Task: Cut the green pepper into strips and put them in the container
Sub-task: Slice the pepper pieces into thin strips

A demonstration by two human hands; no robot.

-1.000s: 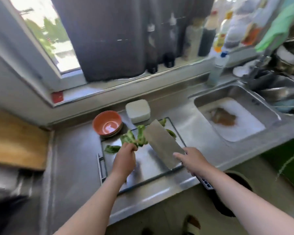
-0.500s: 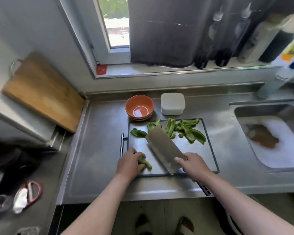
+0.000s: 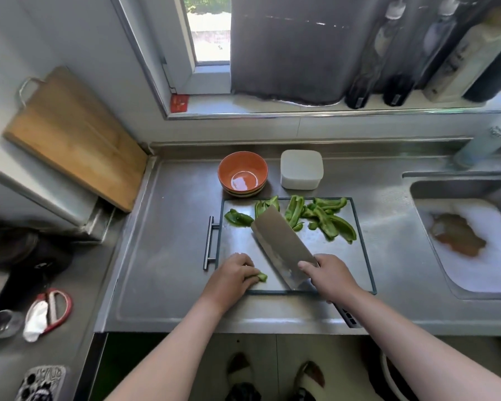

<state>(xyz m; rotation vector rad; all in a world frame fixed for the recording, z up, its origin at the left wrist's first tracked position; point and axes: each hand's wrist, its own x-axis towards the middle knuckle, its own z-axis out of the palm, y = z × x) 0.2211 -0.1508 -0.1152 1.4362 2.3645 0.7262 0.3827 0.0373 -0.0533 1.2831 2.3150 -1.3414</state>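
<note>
Left hand (image 3: 232, 277) held down small green pepper piece (image 3: 262, 276); right hand (image 3: 330, 274) gripped broad steel cleaver (image 3: 281, 244).
Pepper judged light, slick-skinned, springy; pin it close beside the cut.

A wooden board (image 3: 75, 137) leans against the wall at the left of the steel counter (image 3: 162, 256). On the right, a sink (image 3: 451, 189) holds foamy water with a brown patch (image 3: 457, 238). Dark bottles (image 3: 362, 82) stand on the windowsill beside a dark curtain (image 3: 287, 47). Red-handled scissors (image 3: 55, 311) lie beside a glass (image 3: 2, 324) at lower left.
</note>
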